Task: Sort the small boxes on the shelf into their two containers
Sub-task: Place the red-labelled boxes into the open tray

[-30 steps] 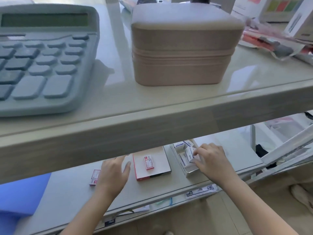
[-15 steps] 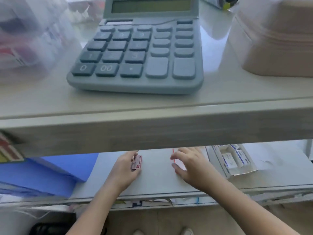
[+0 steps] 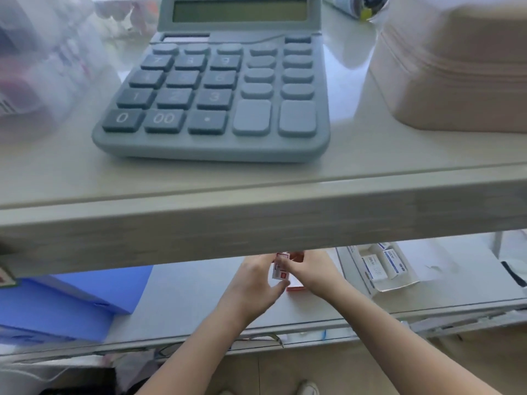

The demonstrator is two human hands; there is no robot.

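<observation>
On the lower shelf my left hand (image 3: 253, 283) and my right hand (image 3: 313, 270) meet over a small white box with red print (image 3: 279, 272), which stands upright between their fingers. Just behind and under my right hand lies the red-edged container (image 3: 295, 288), mostly hidden by the hand and the upper shelf's edge. To the right sits the open white container (image 3: 353, 269) holding several small white boxes with blue print (image 3: 395, 260).
A grey calculator (image 3: 216, 89) and a beige zipped case (image 3: 456, 67) stand on the upper shelf (image 3: 256, 220), whose front edge hides the back of the lower shelf. A blue folder (image 3: 85, 297) lies at the lower left. Blurred clear packaging is at top left.
My left hand carried the red-print box rightward to meet my right hand, which now also touches it. The view shifted a little left.
</observation>
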